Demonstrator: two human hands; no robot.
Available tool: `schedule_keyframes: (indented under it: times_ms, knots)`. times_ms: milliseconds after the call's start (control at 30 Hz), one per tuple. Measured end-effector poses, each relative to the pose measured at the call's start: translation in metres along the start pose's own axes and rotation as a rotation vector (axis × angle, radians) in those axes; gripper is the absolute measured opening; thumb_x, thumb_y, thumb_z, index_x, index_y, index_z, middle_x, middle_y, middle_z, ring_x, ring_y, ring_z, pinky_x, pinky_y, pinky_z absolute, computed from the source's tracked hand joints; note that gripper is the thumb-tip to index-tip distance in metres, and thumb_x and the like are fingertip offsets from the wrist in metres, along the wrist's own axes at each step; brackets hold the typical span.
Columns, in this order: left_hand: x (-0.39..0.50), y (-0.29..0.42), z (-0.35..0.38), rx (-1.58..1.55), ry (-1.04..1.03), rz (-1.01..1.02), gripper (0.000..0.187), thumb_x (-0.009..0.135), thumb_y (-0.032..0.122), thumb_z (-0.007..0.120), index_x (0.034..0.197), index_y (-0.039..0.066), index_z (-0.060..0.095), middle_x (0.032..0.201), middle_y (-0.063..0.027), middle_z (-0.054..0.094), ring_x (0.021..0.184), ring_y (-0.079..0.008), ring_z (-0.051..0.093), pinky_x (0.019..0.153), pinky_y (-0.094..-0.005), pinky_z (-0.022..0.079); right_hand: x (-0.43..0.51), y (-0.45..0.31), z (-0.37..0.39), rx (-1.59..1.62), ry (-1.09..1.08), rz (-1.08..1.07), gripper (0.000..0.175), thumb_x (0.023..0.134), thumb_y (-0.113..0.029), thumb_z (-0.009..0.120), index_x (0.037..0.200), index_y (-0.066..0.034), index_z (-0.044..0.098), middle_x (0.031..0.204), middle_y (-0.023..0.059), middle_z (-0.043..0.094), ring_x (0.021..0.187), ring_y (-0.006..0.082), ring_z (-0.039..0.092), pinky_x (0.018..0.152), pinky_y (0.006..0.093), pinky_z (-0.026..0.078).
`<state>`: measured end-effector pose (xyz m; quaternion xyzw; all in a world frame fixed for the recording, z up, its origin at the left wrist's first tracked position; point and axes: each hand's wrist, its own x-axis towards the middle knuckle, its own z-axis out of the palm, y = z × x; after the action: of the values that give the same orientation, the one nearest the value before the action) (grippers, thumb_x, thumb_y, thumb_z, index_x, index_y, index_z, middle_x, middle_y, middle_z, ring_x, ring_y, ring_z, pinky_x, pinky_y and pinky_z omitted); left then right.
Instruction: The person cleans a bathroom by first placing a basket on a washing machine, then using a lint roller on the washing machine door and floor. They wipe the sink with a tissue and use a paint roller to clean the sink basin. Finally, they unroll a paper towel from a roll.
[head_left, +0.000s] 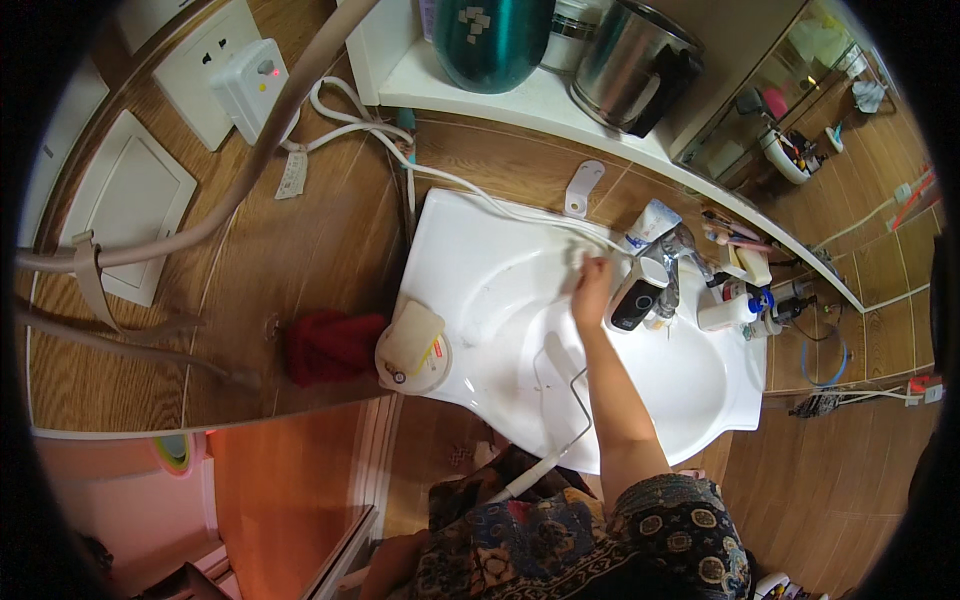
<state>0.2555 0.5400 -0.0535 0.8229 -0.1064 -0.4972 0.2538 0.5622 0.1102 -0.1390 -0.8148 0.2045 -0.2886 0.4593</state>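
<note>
My right hand (592, 289) reaches over the white ceramic washbasin (487, 232) to its back part, left of the tap. A small blurred pale thing shows at its fingertips; whether the fingers hold it cannot be told. Just right of the hand stands a white and black device (637, 295) with a round button, a white cord (480, 193) running towards it. At the lower left, my left hand (397, 559) is partly hidden by the patterned garment, close to the line of a white pole (529, 474). The pole's bent metal rod (581, 412) reaches over the basin's front.
A soap bar (412, 335) lies on a round lid (442, 367) at the basin's left corner, beside a dark red cloth (330, 349). Bottles and tubes crowd around the tap (671, 277). A metal kettle (630, 67) stands on the shelf above. A hose (225, 217) crosses the upper left.
</note>
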Motion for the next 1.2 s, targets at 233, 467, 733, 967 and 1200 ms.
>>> schedule_keyframes:
  times_ms: [233, 467, 733, 967, 1200]
  knots:
    - [-0.004, 0.024, -0.021, 0.136, -0.076, -0.027, 0.022, 0.088, 0.006, 0.048, 0.109, 0.009, 0.056, 0.073, -0.0171, 0.058, 0.065, -0.032, 0.057, 0.06, -0.0432, 0.044, -0.069, -0.024, 0.067, -0.447, -0.211, -0.427, 0.025, 0.081, -0.003, 0.046, 0.102, -0.0008, 0.059, 0.097, 0.0155, 0.055, 0.086, 0.0328, 0.052, 0.075, 0.0408, 0.045]
    - [0.001, 0.014, -0.022, 0.074, 0.035, 0.091, 0.012, 0.084, 0.017, 0.052, 0.093, 0.009, 0.052, 0.073, -0.0185, 0.057, 0.069, -0.0366, 0.056, 0.062, -0.0446, 0.043, -0.118, -0.057, 0.044, 0.03, -0.571, -0.567, 0.033, 0.073, 0.009, 0.05, 0.103, -0.0019, 0.061, 0.1, 0.0163, 0.06, 0.093, 0.0332, 0.056, 0.079, 0.0396, 0.047]
    - [-0.003, 0.027, -0.028, -0.348, 0.013, -0.103, 0.016, 0.086, 0.025, 0.051, 0.091, 0.01, 0.052, 0.069, -0.0167, 0.055, 0.066, -0.0334, 0.055, 0.061, -0.0423, 0.04, -0.083, -0.091, 0.016, -0.111, -0.585, -0.544, 0.072, 0.062, -0.017, 0.072, 0.127, -0.0051, 0.045, 0.128, 0.0168, 0.044, 0.114, 0.0368, 0.044, 0.098, 0.044, 0.034]
    - [0.0, 0.022, -0.012, -0.544, 0.054, -0.287, 0.012, 0.084, 0.021, 0.054, 0.09, 0.011, 0.052, 0.067, -0.0125, 0.055, 0.064, -0.0321, 0.055, 0.059, -0.0419, 0.041, -0.161, -0.141, 0.048, 0.167, -0.704, -0.49, 0.119, 0.044, -0.026, 0.088, 0.138, 0.0034, 0.02, 0.128, 0.0231, 0.039, 0.118, 0.0395, 0.039, 0.101, 0.0419, 0.032]
    - [0.006, -0.005, 0.022, -0.092, 0.279, 0.158, 0.021, 0.087, 0.028, 0.046, 0.084, 0.011, 0.057, 0.07, -0.0103, 0.059, 0.063, -0.0277, 0.057, 0.063, -0.0387, 0.043, -0.158, -0.132, 0.054, 0.178, -0.737, -0.426, 0.108, 0.044, -0.023, 0.089, 0.133, -0.0016, 0.031, 0.128, 0.0215, 0.038, 0.122, 0.0388, 0.035, 0.102, 0.0401, 0.031]
